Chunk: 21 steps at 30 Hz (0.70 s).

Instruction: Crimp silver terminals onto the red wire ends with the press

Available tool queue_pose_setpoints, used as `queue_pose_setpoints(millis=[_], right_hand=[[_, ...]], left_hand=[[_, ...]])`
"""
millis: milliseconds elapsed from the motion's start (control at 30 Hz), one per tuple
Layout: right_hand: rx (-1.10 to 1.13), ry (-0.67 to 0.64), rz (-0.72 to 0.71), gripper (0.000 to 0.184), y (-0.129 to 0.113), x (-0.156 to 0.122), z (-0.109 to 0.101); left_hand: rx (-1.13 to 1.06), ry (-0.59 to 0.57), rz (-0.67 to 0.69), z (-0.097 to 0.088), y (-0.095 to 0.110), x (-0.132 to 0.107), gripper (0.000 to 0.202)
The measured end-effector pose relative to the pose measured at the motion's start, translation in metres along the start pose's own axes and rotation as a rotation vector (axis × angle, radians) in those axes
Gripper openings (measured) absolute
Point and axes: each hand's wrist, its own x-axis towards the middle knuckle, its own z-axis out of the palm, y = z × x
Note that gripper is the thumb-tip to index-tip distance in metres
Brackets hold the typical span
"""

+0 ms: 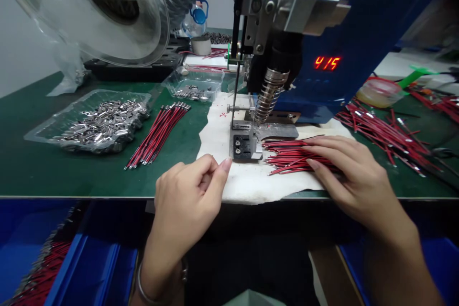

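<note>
My right hand (344, 172) lies flat with fingers stretched over a pile of short red-and-black wires (287, 155) on a white cloth (251, 181). My left hand (190, 191) hovers at the cloth's near-left edge, thumb and fingers pinched together; whatever is between them is too small to make out. Between the hands stands the small metal die block (244, 143) of a blue crimping machine (322, 33), whose red counter (327, 63) reads 415.
A bundle of crimped wires (158, 134) lies left on the green mat. Two clear trays of metal terminals (102, 122) (193, 90) stand behind, below a large clear reel (114, 5). More wires (383, 134) pile at right. Blue bins (89, 272) sit under the table edge.
</note>
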Motion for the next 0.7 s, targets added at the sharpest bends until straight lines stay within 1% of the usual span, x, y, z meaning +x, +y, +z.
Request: queue_pose_setpoints(millis=[133, 400, 700], right_hand=[[-0.002, -0.001, -0.005, 0.028, 0.0004, -0.0003, -0.0003], [0.048, -0.030, 0.046, 0.027, 0.0012, -0.0016, 0.0002], [0.078, -0.044, 0.077, 0.028, 0.0016, -0.0044, -0.0005]], left_hand=[[-0.007, -0.006, -0.012, 0.0013, -0.0002, -0.0003, 0.041], [-0.014, 0.029, -0.011, 0.0017, 0.0004, -0.0006, 0.043], [-0.028, 0.030, -0.006, 0.0019, 0.0000, 0.0001, 0.044]])
